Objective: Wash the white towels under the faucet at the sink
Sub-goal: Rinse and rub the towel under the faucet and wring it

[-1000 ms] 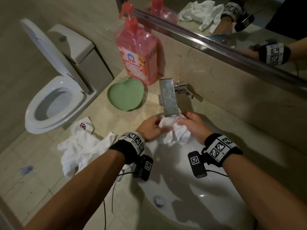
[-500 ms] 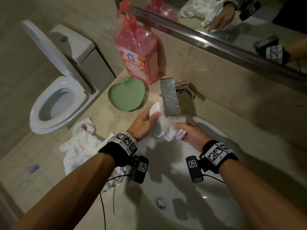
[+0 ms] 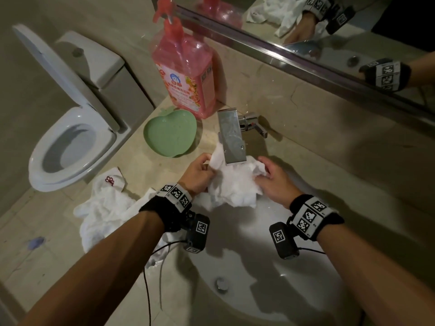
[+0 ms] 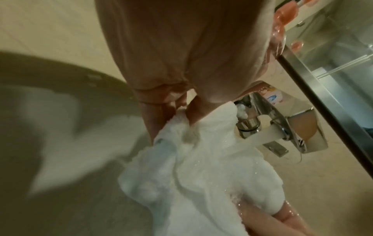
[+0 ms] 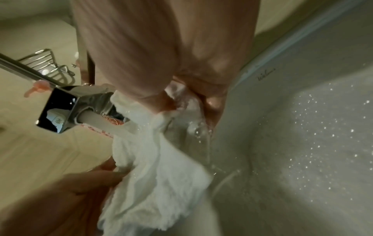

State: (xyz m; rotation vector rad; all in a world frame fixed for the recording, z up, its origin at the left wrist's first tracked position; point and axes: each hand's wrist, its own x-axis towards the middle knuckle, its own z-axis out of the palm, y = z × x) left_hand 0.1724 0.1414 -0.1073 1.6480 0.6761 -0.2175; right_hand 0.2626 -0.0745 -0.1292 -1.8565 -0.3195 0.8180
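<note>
A crumpled wet white towel (image 3: pixel 235 184) hangs under the chrome faucet (image 3: pixel 231 135), over the white sink (image 3: pixel 259 290). Water streams from the spout onto the towel (image 4: pixel 201 167). My left hand (image 3: pixel 200 174) grips the towel's left side, fingers curled into the cloth (image 4: pixel 171 121). My right hand (image 3: pixel 273 180) grips the right side, fingers bunched in the wet cloth (image 5: pixel 181 102). Both hands are wet. More white towels (image 3: pixel 103 208) lie in a heap on the counter left of the sink, one with a red emblem.
A pink pump bottle (image 3: pixel 186 76) stands behind the faucet at the left. A green apple-shaped dish (image 3: pixel 169 135) sits beside it. A white toilet (image 3: pixel 70 142) with raised lid is at the far left. A mirror (image 3: pixel 329 31) runs along the wall behind.
Both hands have shifted on the towel under the faucet; the towel now hangs wider and lower between them, spread over the basin.
</note>
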